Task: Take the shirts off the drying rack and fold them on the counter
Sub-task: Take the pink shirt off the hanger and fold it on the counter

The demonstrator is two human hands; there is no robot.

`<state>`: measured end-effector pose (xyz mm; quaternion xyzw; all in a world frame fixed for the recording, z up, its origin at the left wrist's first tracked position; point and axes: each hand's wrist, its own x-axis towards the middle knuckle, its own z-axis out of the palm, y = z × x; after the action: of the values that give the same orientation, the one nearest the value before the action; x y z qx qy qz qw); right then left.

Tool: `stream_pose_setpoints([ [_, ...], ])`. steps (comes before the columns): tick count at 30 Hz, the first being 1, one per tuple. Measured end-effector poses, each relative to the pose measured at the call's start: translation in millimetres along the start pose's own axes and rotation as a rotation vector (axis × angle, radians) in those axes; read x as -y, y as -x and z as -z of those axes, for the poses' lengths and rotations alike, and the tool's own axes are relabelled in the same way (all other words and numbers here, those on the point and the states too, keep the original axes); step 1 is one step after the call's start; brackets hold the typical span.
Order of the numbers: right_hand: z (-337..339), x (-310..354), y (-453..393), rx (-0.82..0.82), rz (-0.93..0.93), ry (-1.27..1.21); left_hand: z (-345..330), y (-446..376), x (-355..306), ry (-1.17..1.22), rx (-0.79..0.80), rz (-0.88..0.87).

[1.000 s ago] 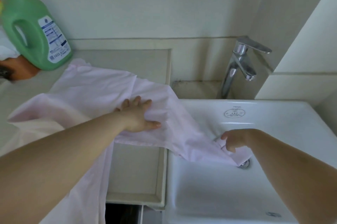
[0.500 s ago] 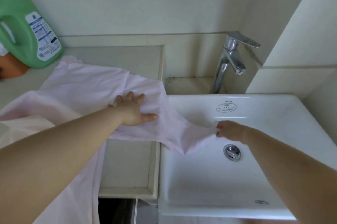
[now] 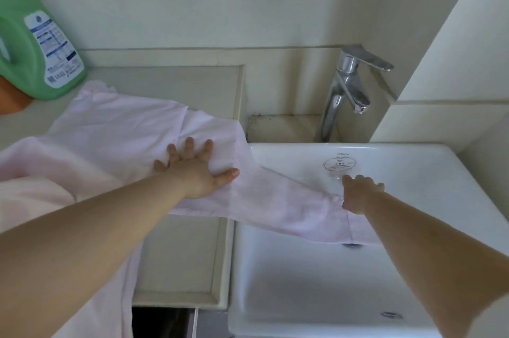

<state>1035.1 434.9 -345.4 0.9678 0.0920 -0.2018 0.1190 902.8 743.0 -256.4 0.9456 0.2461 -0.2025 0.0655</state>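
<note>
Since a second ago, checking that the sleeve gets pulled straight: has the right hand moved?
Yes. The right hand, holding the shirt sleeve, rose from beside the sink drain toward the back rim sticker.

1. Left arm enters from lower left, bare forearm stretched forward and rightward, wrist roughly straight.
2. Left hand (image 3: 197,169) palm down, fingers spread and straight, thumb out to the right, pressed flat on the shirt (image 3: 115,128).
3. Right arm enters from lower right, bare forearm angled up-left.
4. Right hand (image 3: 359,193) back toward camera, fingers curled, gripping the shirt's sleeve end; fingertips partly blurred.
5. Hands well apart, left further left and slightly higher in view.
</note>
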Motion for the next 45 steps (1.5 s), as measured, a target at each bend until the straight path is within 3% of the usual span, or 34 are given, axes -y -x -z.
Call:
stream_pose_setpoints([
  [3, -1.7, 19.5, -0.8, 0.015, 0.049, -0.139, 1.4, -2.1, -1.3, 0.003, 0.013, 0.004],
  [7, 14.1, 41.7, 16.4, 0.37, 0.189, -0.035, 6.8, 0.7, 3.4, 0.016, 0.034, -0.031],
  [9, 25.8, 45.8, 23.3, 0.394, 0.181, 0.029, 12.4, 4.3, 9.0, 0.041, 0.023, -0.089],
  [14, 105.8, 101.1, 38.3, 0.152, 0.213, -0.218, 46.4, 16.6, 73.5, 0.056, -0.159, -0.112],
  [19, 185.0, 206.8, 84.2, -0.209, 0.458, -0.594, 77.3, 27.3, 186.8, 0.098, -0.298, 0.11],
  [20, 191.3, 229.2, 98.6, -0.221, 0.513, -0.649, 79.5, 32.7, 208.3, 0.118, -0.309, 0.165],
  [23, 199.0, 298.2, 144.6, -0.036, 0.696, -0.746, 80.4, 51.8, 268.0, 0.202, -0.297, 0.305],
  [26, 191.2, 358.1, 178.2, 0.207, 0.774, -0.662, 73.1, 65.9, 300.0, 0.347, -0.142, 0.314],
  [28, 178.4, 384.4, 188.6, 0.265, 0.778, -0.549, 65.2, 67.5, 307.4, 0.532, -0.04, 0.29],
  [30, 164.7, 402.3, 194.3, 0.247, 0.724, -0.525, 57.7, 63.9, 312.2, 0.584, -0.061, 0.224],
  [32, 158.2, 409.0, 198.1, 0.175, 0.708, -0.545, 53.7, 56.7, 313.1, 0.597, -0.146, 0.139],
  [34, 158.7, 406.6, 198.6, 0.134, 0.694, -0.6, 57.9, 54.3, 306.8, 0.856, -0.171, 0.036],
  [36, 163.7, 395.6, 200.1, 0.165, 0.628, -0.845, 70.6, 57.9, 293.9, 1.154, -0.115, -0.072],
  [38, 171.9, 375.6, 201.0, 0.087, 0.52, -1.031, 86.2, 61.0, 274.5, 1.384, -0.024, -0.151],
  [41, 183.3, 332.5, 206.0, -0.015, 0.38, -1.296, 106.1, 63.3, 233.5, 1.488, 0.036, -0.265],
  [45, 185.1, 270.4, 213.2, -0.034, 0.3, -1.666, 118.4, 61.1, 175.5, 1.45, -0.084, -0.372],
])
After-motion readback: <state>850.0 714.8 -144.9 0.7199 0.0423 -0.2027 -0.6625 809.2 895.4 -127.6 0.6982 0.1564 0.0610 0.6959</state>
